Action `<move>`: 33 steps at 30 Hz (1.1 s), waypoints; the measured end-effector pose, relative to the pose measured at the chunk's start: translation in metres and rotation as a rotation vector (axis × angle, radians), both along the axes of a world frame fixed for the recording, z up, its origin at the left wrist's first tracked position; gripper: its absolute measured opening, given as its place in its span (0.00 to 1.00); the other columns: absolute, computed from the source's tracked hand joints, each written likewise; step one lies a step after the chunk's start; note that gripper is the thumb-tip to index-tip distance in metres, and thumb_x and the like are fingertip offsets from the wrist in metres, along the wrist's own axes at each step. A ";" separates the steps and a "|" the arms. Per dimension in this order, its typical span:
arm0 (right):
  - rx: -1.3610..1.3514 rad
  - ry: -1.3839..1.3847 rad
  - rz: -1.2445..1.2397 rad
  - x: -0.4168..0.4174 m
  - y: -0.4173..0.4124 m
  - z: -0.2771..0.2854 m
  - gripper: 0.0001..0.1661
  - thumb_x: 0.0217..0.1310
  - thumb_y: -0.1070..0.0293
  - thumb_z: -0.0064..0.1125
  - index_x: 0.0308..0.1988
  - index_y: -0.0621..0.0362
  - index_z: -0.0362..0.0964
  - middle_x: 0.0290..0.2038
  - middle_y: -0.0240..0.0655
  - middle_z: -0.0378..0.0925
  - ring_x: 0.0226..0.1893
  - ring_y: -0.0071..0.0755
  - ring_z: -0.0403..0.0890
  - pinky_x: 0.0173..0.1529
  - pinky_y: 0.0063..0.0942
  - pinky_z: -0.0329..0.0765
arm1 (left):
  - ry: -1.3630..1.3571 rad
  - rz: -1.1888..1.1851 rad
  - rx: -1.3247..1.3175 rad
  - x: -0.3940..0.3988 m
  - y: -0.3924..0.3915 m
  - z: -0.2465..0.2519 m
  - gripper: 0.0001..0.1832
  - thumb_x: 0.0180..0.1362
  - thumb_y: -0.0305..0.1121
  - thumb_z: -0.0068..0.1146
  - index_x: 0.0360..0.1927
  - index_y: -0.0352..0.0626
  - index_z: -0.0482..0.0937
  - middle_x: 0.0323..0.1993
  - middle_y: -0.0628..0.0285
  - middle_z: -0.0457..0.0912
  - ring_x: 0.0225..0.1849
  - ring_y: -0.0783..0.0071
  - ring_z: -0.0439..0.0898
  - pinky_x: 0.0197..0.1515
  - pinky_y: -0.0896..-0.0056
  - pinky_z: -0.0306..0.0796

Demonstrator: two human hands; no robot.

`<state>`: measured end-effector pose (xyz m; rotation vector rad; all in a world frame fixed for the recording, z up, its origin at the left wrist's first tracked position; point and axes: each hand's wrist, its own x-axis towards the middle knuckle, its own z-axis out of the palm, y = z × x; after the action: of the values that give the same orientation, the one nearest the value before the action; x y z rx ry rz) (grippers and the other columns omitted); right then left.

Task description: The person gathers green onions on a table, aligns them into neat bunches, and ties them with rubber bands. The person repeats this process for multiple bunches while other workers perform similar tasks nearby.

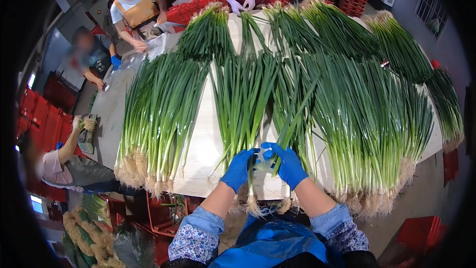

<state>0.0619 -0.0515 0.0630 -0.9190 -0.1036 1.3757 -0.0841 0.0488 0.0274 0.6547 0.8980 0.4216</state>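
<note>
My left hand point(238, 171), in a blue glove, is closed around a green onion stalk point(250, 184) whose root end hangs at the table's near edge. Close beside it, my gloved right hand point(292, 167) pinches green onion leaves point(292, 130) that slant up and to the right. A thin pale scrap, perhaps a peeled skin point(264, 165), shows between the two hands. Just beyond my hands lies a loose bunch of green onions point(241, 96), roots towards me. Larger piles lie to the left point(160, 119) and to the right point(368, 126).
More green onion bunches point(334, 26) lie across the table point(202, 137), roots away from me. Opposite stands a person in gloves point(243, 3). Other people work at the left, one beside a scale point(87, 141). Red crates point(418, 230) stand around; a blue apron point(267, 243) covers my front.
</note>
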 end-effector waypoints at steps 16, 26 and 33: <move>-0.281 -0.608 -0.499 0.071 -0.310 0.106 0.27 0.67 0.51 0.47 0.33 0.67 0.76 0.13 0.27 0.66 0.10 0.18 0.63 0.16 0.20 0.60 | 0.440 -0.025 0.604 0.038 0.002 -0.038 0.23 0.62 0.37 0.52 0.57 0.34 0.66 0.42 0.52 0.76 0.35 0.64 0.79 0.34 0.67 0.74; -0.923 -0.919 -0.886 0.267 -0.533 0.011 0.22 0.64 0.51 0.53 0.39 0.62 0.72 0.18 0.28 0.67 0.18 0.21 0.67 0.21 0.24 0.64 | 0.649 -0.625 0.958 0.109 -0.139 -0.007 0.58 0.44 0.55 0.69 0.68 0.32 0.47 0.40 0.48 0.76 0.38 0.61 0.79 0.40 0.66 0.73; -1.177 -1.171 -0.491 0.288 -0.495 0.023 0.31 0.63 0.60 0.54 0.59 0.68 0.62 0.48 0.41 0.74 0.42 0.27 0.75 0.48 0.23 0.70 | 0.152 -0.258 0.340 0.093 -0.144 -0.032 0.36 0.55 0.20 0.56 0.67 0.37 0.55 0.34 0.58 0.76 0.33 0.68 0.80 0.35 0.71 0.77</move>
<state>0.3498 -0.5464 0.0858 -2.4520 0.0703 0.1666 0.0085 -0.0953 -0.0047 1.1133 0.8780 0.2969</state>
